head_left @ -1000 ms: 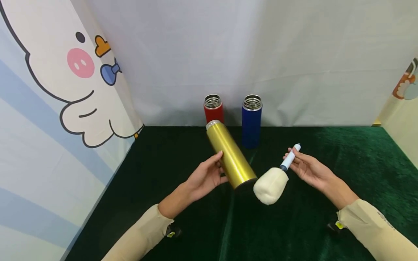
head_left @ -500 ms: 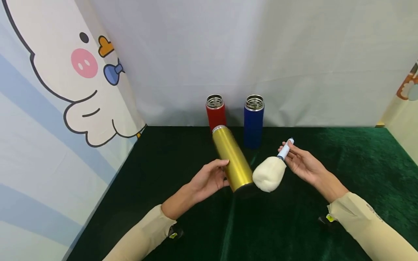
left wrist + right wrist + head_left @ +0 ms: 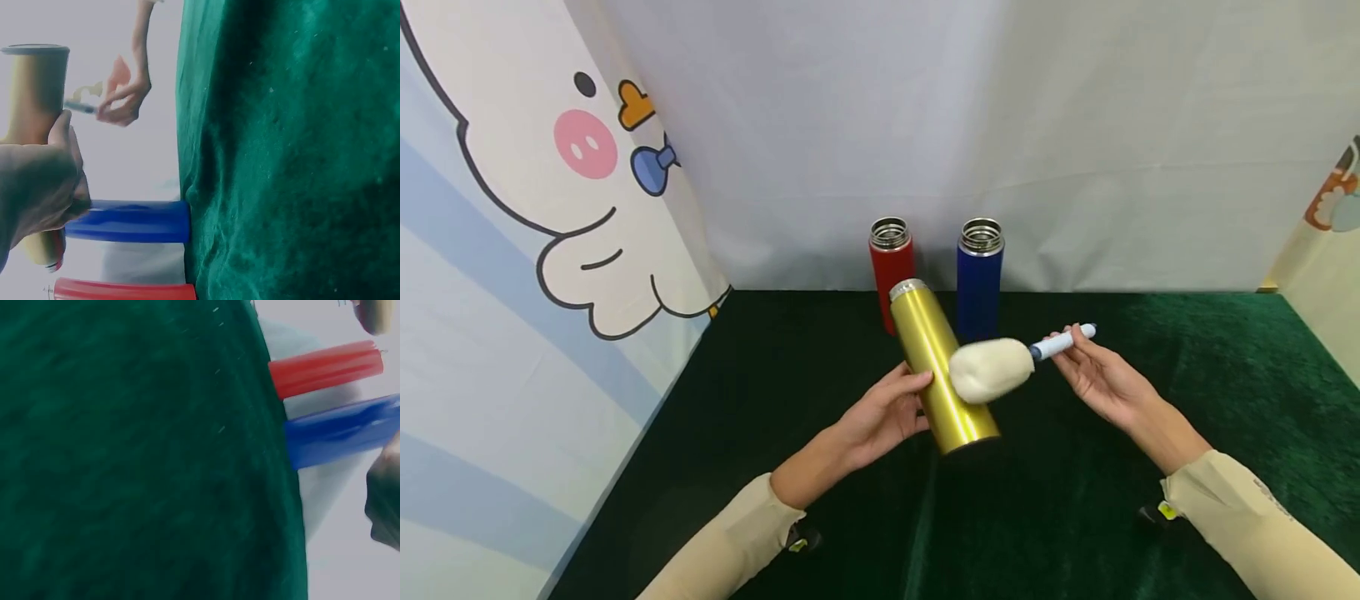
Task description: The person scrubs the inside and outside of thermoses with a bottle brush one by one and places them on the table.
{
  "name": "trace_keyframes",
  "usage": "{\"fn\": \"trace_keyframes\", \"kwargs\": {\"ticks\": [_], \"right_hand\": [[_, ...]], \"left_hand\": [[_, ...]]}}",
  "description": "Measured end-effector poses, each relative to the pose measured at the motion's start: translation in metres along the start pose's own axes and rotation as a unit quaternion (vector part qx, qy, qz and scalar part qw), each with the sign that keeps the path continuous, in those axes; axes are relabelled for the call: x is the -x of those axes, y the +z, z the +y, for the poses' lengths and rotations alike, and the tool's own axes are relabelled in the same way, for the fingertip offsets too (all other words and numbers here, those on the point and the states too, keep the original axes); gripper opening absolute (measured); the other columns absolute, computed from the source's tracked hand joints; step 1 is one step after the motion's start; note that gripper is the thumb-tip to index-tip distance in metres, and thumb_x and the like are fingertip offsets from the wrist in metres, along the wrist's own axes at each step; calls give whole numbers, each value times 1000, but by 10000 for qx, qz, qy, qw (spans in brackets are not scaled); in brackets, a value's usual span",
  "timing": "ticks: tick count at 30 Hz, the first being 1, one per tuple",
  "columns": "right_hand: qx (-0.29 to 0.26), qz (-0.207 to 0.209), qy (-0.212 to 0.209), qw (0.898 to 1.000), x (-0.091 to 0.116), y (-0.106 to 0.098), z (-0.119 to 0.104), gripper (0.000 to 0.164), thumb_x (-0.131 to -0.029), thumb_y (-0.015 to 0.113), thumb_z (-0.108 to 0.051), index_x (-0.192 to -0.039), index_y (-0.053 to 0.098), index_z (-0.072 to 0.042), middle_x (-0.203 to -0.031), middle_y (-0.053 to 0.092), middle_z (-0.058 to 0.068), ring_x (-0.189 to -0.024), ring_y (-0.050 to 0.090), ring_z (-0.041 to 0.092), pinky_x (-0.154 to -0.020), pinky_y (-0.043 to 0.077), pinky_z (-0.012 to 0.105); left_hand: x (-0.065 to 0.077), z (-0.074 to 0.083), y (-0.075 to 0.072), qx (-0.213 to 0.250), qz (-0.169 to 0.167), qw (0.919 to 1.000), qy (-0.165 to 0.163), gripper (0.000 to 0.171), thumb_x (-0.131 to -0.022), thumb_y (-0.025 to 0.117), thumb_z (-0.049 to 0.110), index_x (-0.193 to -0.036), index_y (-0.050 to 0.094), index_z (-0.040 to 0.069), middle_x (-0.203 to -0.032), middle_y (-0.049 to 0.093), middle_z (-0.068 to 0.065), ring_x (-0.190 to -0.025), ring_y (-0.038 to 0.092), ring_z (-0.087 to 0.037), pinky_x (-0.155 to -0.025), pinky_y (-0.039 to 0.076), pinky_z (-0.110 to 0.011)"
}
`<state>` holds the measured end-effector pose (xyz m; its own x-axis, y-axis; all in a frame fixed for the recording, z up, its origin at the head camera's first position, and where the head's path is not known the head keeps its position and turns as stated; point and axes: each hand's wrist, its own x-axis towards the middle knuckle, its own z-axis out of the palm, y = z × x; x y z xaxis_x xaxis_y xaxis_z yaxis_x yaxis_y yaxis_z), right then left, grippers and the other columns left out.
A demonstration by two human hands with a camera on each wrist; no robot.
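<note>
In the head view, my left hand (image 3: 880,421) grips a gold metal bottle (image 3: 925,333) around its lower half. The bottle leans, with its silver mouth up and away to the left and its base toward me. My right hand (image 3: 1108,387) pinches the pale blue handle of a duster (image 3: 988,371) with a fluffy cream head. That head overlaps the lower right side of the gold bottle; it appears to touch it. In the left wrist view, the fingers (image 3: 78,169) wrap the bottle. The right wrist view shows only part of the right hand (image 3: 387,494).
Behind the gold bottle stand a red bottle (image 3: 892,271) and a blue bottle (image 3: 979,287), both upright with uncapped steel mouths. They are near the back edge of the green velvet-covered table (image 3: 1195,358). A pale curtain (image 3: 820,125) hangs behind, with a cartoon-printed cloth (image 3: 512,275) at left.
The duster's head has swung up and left from beside the bottle's base onto its side, its handle now nearly level. The gold bottle stays in the left hand and has shifted slightly.
</note>
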<state>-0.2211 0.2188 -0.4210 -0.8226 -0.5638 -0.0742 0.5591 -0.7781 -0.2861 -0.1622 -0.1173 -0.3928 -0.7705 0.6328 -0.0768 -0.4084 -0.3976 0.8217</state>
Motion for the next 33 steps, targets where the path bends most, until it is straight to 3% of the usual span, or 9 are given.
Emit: {"fn": "trace_keyframes", "kwargs": {"ticks": [2, 5, 10, 14, 18, 23, 27, 30, 33], "right_hand": [[224, -284, 152, 9992, 4, -5, -1, 26, -111, 36, -15, -119, 58, -4, -117, 68, 15, -112, 71, 24, -100, 56, 31], [297, -260, 133, 9991, 3, -6, -1, 28, -111, 37, -15, -120, 60, -2, -118, 68, 15, -112, 71, 24, -98, 57, 31], [-373, 419, -394, 9976, -8, 6, 0, 16, -106, 49, -11, -120, 55, -8, -113, 70, 15, -108, 73, 27, -101, 55, 28], [-701, 889, -672, 9913, -10, 14, 5, 20, -102, 56, -9, -121, 51, -12, -111, 70, 14, -108, 74, 29, -106, 50, 26], [-235, 478, -180, 9984, -6, 4, 12, 15, -107, 48, -12, -118, 56, -7, -112, 69, 13, -107, 73, 25, -101, 55, 27], [291, -25, 240, 9993, -6, -6, 13, 27, -110, 39, -15, -121, 59, -1, -115, 67, 14, -108, 71, 23, -96, 58, 28], [-148, 434, -211, 9987, -13, 5, 14, 16, -106, 49, -12, -120, 54, -7, -113, 67, 13, -106, 72, 24, -99, 56, 27], [-559, 785, -637, 9933, -15, 15, 14, 19, -102, 56, -10, -121, 51, -11, -112, 67, 14, -106, 73, 27, -105, 52, 26], [-610, 901, -615, 9922, -12, 16, 15, 20, -102, 57, -11, -121, 51, -11, -112, 67, 13, -106, 73, 27, -106, 51, 25]], "left_hand": [[0, 1, -1, 161, 78, 9998, 70, 38, -107, 51, 30, -142, 36, 22, -128, 58, 0, -115, 61, -13, -95, 53, -30], [-1, 1, 0, 182, 10, 9998, -1, 38, -109, 47, 34, -144, 36, 22, -128, 58, 1, -115, 61, -12, -96, 52, -31], [0, -3, 4, -174, -357, 9988, -280, 40, -111, 42, 33, -146, 36, 17, -128, 61, 2, -114, 62, -13, -96, 54, -35], [1, -4, 5, -197, -382, 9986, -299, 45, -105, 55, 41, -141, 38, 18, -128, 60, 3, -114, 62, -13, -93, 55, -34], [2, -1, 1, -57, -181, 9998, -51, 55, -98, 67, 44, -139, 39, 22, -128, 61, 3, -115, 63, -13, -92, 55, -33], [4, 2, 0, 222, -105, 9997, 54, 46, -103, 62, 37, -140, 40, 21, -129, 60, 2, -119, 61, -13, -98, 55, -36], [4, -2, 3, 172, -342, 9991, -159, 38, -109, 48, 34, -142, 38, 20, -130, 58, 3, -121, 58, -13, -101, 51, -38], [3, -4, 5, 189, -467, 9981, -343, 49, -105, 55, 39, -146, 35, 21, -133, 59, 1, -123, 59, -15, -103, 50, -38], [3, -3, 5, 267, -419, 9982, -327, 59, -101, 61, 43, -149, 32, 23, -134, 59, -1, -124, 60, -17, -105, 50, -38]]}}
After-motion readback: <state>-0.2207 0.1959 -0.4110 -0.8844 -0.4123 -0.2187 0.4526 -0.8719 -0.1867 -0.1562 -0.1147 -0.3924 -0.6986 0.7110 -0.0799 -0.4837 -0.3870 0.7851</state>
